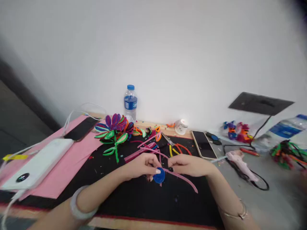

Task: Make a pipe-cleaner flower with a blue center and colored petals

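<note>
Between its thumb and fingers, my left hand (148, 166) pinches a blue round disc (159, 176), possibly coiled pipe cleaner. My right hand (185, 165) is closed just to the right, its fingertips together by a small black spot; what they hold is unclear. A long pink pipe cleaner (187, 180) curves out below the right hand. More pink pipe cleaners (139, 154) lie behind both hands on the black mat (141, 204). Behind the right hand rest scissors (167, 139) and pliers with orange and yellow handles (178, 149).
Pipe-cleaner flowers (116, 127) and a water bottle (130, 103) stand at the back. A white power bank (40, 163) and a dark phone (81, 128) lie on pink sheets at left. Rightward are a paper cup (181, 126), another phone (203, 144) and a glue gun (242, 166).
</note>
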A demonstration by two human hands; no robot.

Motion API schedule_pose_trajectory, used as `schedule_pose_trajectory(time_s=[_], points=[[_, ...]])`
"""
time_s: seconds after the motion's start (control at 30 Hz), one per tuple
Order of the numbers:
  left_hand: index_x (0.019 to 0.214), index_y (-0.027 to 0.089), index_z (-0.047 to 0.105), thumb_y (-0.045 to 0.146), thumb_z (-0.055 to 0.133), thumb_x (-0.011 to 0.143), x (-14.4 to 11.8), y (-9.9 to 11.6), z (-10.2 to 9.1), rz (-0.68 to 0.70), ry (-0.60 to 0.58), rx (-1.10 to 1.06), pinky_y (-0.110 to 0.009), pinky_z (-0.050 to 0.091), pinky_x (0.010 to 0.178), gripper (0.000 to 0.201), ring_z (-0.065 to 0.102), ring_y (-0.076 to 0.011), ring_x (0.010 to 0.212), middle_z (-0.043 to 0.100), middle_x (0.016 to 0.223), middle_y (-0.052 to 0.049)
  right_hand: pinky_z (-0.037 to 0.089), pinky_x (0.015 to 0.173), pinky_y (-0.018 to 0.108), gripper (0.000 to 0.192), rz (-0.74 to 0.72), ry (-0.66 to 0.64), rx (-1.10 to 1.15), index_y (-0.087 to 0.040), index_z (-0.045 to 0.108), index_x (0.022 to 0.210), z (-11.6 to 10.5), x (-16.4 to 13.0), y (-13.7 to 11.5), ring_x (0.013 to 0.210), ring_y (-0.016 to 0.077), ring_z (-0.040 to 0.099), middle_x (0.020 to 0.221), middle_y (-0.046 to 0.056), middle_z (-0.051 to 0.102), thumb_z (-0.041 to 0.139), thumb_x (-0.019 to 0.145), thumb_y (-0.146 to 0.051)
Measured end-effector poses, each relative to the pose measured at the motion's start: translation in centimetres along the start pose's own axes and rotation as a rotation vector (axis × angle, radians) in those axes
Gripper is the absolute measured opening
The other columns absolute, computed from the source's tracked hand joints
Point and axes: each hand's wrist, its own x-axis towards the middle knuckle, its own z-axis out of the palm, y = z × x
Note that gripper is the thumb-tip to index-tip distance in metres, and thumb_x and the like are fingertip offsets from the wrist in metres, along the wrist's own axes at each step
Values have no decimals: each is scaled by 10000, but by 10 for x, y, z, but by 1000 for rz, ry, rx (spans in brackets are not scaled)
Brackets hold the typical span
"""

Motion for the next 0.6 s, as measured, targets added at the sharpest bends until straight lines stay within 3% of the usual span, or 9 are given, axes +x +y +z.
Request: schedule_pose_trajectory(time_s=[0.2, 0.37, 0.6], points=[[783, 125, 546, 331, 674, 667, 0, 1, -1, -14, 69, -2, -198, 423, 456, 269, 524, -78, 441, 584, 566, 14, 288, 558, 200, 111, -8, 33, 59, -166, 429, 698, 4, 2, 1, 599, 81, 333, 653, -46, 353, 380, 784, -114], [796, 115, 559, 315, 667, 681, 0, 3, 0, 8, 116, -27, -189, 420, 465, 254, 522, -63, 472, 607, 668, -9, 300, 567, 202, 104, 1, 102, 113, -162, 456, 739, 7, 2, 2, 619, 86, 350, 679, -36, 378, 379, 803, -132], [792, 117, 557, 313, 671, 678, 2, 2, -1, 30, 139, -29, -188, 421, 461, 254, 522, -66, 461, 591, 612, 8, 296, 555, 201, 109, 19, 157, 147, -161, 442, 736, 7, 2, 2, 609, 84, 343, 666, -39, 369, 375, 822, -161]])
